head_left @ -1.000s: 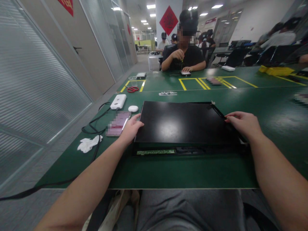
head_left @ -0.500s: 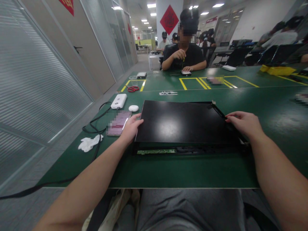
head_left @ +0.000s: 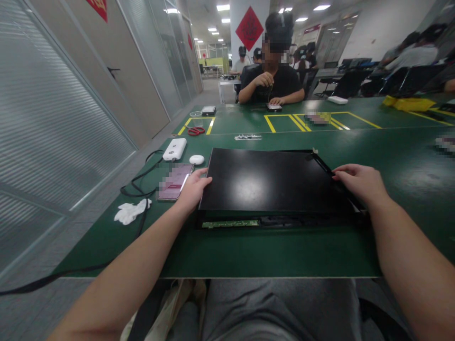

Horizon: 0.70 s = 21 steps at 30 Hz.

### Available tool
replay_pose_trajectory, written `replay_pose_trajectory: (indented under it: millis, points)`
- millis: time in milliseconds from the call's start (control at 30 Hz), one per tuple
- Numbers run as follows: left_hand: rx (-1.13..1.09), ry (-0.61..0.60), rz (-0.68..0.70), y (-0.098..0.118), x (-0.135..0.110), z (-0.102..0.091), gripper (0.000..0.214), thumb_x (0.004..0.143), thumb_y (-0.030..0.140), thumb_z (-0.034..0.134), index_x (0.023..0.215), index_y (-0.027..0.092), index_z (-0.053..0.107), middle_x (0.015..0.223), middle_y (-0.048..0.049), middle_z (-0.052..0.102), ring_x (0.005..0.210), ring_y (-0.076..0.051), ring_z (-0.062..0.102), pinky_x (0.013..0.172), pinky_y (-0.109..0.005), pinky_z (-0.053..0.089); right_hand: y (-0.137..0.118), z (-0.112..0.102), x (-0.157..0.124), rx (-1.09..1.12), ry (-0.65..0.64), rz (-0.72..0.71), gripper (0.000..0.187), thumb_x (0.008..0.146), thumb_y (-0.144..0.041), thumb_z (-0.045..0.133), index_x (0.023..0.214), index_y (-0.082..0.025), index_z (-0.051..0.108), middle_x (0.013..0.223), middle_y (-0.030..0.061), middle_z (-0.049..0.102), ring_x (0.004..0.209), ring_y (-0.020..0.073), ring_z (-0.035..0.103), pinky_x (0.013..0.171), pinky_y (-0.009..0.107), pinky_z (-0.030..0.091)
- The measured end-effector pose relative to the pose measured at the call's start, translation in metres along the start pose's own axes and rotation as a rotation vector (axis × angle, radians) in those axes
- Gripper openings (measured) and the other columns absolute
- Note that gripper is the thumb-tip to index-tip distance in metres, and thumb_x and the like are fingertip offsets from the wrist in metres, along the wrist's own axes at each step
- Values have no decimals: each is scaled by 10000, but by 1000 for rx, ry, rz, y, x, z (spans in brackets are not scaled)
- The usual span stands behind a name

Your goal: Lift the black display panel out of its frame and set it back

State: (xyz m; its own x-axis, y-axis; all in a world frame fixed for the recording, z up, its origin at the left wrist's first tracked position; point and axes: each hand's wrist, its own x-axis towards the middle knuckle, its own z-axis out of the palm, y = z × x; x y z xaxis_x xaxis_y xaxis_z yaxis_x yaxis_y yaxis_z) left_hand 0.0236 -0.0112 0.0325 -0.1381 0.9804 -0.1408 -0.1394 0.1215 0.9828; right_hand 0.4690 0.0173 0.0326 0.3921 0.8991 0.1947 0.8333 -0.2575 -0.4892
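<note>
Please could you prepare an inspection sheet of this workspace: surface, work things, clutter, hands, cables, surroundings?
Surface: green table, with yellow lines on its far part.
Work things: black panel over a black frame; green circuit strip exposed along the near side.
Clutter: phone, white device, small white case, crumpled tissue, red-handled scissors.
Hands: left hand holds the panel's left edge, thumb on its face; right hand pinches the frame's right side, fingertips partly hidden.
Cables: black cable at the left, passing over the table's near edge.
Surroundings: person seated opposite, both hands at a small object; red diamond sign behind.
</note>
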Motion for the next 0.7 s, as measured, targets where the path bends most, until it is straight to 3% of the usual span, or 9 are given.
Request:
replay_pose_trajectory:
  millis: [533, 700]
  points:
    - [47, 13, -9, -1, 1, -1, 511, 746, 134, 612, 1256, 146, 589, 799, -41, 763, 739, -241, 741, 669, -350, 581, 1, 0, 0, 20, 5, 16, 252, 698, -324, 557, 808, -246, 771, 706, 21, 742, 830, 245, 678, 753, 354, 478]
    - [39, 13, -4, -2, 1, -1, 481, 744, 126, 606, 1224, 157, 598, 767, -23, 752, 708, -226, 733, 600, -308, 549, 1, -1, 1, 29, -1, 27, 252, 689, -332, 565, 802, -245, 773, 717, 26, 748, 846, 250, 680, 774, 362, 483]
